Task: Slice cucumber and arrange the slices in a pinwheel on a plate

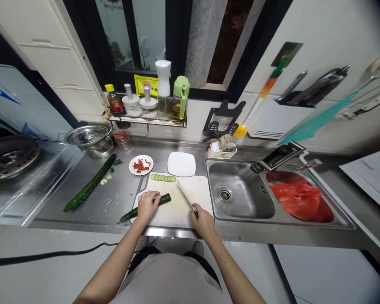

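My left hand is closed over the middle of a cut cucumber, which lies slantwise on the white cutting board. The stem end of the cucumber sticks out past the board's left edge. In my right hand is a kitchen knife, held by its dark handle, its blade pointing away and to the left, to the right of the cucumber's cut end. Along the board's far edge lies a row of overlapping cucumber slices, near the knife's tip.
Behind the board are a plate of chopped red pieces and a white square dish. A whole cucumber and a lidded pot stand left. The sink adjoins the board's right; a red bag fills the second basin.
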### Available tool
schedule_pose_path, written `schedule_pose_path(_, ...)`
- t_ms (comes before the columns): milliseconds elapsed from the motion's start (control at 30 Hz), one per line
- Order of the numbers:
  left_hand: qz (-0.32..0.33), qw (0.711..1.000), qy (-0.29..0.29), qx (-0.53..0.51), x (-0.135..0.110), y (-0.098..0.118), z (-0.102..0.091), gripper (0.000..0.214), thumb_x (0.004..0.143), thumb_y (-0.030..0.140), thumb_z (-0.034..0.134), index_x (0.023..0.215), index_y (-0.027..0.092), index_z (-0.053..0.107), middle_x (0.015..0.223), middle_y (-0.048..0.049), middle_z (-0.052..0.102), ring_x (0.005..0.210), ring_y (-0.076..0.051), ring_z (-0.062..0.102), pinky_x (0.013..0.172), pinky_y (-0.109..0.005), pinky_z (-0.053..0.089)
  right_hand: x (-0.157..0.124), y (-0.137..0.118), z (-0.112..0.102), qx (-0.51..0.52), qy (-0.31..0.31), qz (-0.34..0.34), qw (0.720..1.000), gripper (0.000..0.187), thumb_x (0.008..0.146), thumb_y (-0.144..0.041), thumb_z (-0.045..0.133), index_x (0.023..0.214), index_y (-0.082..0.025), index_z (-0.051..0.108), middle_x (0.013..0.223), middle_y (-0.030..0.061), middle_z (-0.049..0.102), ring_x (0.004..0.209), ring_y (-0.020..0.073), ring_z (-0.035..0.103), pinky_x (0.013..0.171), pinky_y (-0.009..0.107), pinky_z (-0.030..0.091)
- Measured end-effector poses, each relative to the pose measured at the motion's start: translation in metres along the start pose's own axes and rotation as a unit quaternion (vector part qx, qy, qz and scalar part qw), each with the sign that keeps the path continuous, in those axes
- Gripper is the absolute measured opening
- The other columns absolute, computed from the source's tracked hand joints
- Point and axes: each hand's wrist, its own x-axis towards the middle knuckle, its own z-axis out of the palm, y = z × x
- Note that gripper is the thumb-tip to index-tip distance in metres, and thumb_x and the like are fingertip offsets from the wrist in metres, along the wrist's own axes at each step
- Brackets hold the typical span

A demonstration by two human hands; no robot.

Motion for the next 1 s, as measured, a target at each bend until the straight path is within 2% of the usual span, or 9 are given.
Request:
schedule_pose_path(267,0.035,0.999,-0.015,-0.011,0.000,0.003,0.001,0.025,0.090,0.038,0.051,0.100,0.026,0.070,0.107,-0.0052,0.069,0.103,-0.023,0.059,0.097,-0.038,0.038,0.003,-0.011,-0.001,-0.022,-0.035,0.004,0.999,0.035,0.098,-0.029,0.031,0.123,-0.019,0.053,0.095,0.0091,0.071,0.088,0.0206,0.065,0.070,0.027,0.036)
schedule_pose_path(767,0.131,0.990,-0.036,-0.036,0.003,0.006,0.019,0.026,0.092,0.034,0.050,0.104,0.028,0.073,0.108,-0.0044,0.069,0.102,-0.019,0.060,0.096,-0.035,0.042,0.006,-0.039,0.001,0.006,-0.074,-0.041,0.996,0.028,0.096,-0.027,0.034,0.111,-0.018,0.056,0.099,0.0092,0.069,0.093,0.0195,0.063,0.072,0.026,0.035)
schedule_pose_path(1000,0.129,0.990,-0.042,-0.042,0.002,0.000,0.027,0.026,0.093,0.032,0.051,0.109,0.028,0.071,0.107,-0.0033,0.068,0.102,-0.018,0.058,0.090,-0.030,0.046,0.008,-0.055,0.001,0.011,-0.074,-0.056,0.996,0.030,0.096,-0.026,0.033,0.114,-0.016,0.056,0.102,0.0113,0.069,0.095,0.0207,0.063,0.074,0.027,0.037)
